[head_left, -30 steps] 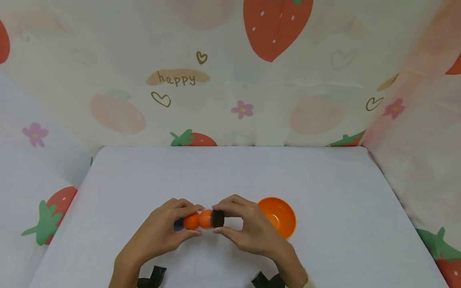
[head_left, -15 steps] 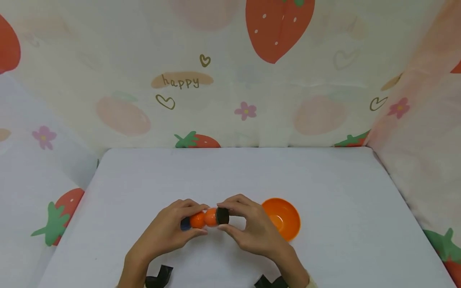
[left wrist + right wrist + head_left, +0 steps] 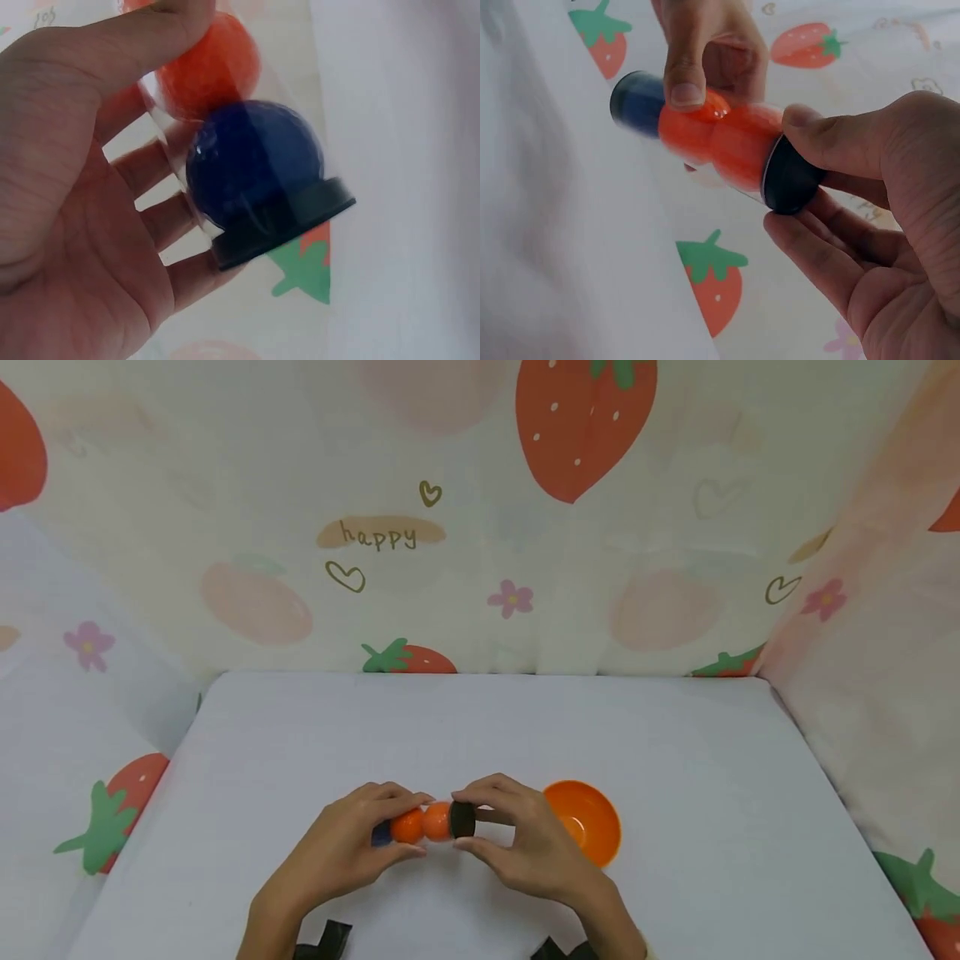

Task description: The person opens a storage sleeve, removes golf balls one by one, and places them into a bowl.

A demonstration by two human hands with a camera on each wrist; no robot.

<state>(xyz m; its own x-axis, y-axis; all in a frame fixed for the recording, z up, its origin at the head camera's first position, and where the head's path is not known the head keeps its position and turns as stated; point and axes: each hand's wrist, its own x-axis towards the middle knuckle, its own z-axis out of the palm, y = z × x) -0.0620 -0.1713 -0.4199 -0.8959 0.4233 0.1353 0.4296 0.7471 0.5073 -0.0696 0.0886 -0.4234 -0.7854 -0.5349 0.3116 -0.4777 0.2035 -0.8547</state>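
Observation:
Between both hands a clear tube lies level above the table, holding two orange balls (image 3: pixel 437 821) and a dark blue ball (image 3: pixel 251 161). My left hand (image 3: pixel 348 839) grips the tube around its middle and left part, thumb on one side and fingers on the other. A black base (image 3: pixel 285 223) closes the blue-ball end in the left wrist view. At the opposite end, my right hand (image 3: pixel 521 839) pinches the black cap (image 3: pixel 791 178) between thumb and fingers. The cap sits on the tube's end; whether it is loosened, I cannot tell.
An orange bowl (image 3: pixel 597 827) stands on the white table (image 3: pixel 712 802) just behind and right of my right hand. Black curved pieces (image 3: pixel 330 941) show at the bottom edge near both wrists. Strawberry-print cloth (image 3: pixel 480 527) surrounds the table at the back and sides.
The head view has shifted slightly. Both hands keep their hold on the tube and its cap, with no clear movement between them.

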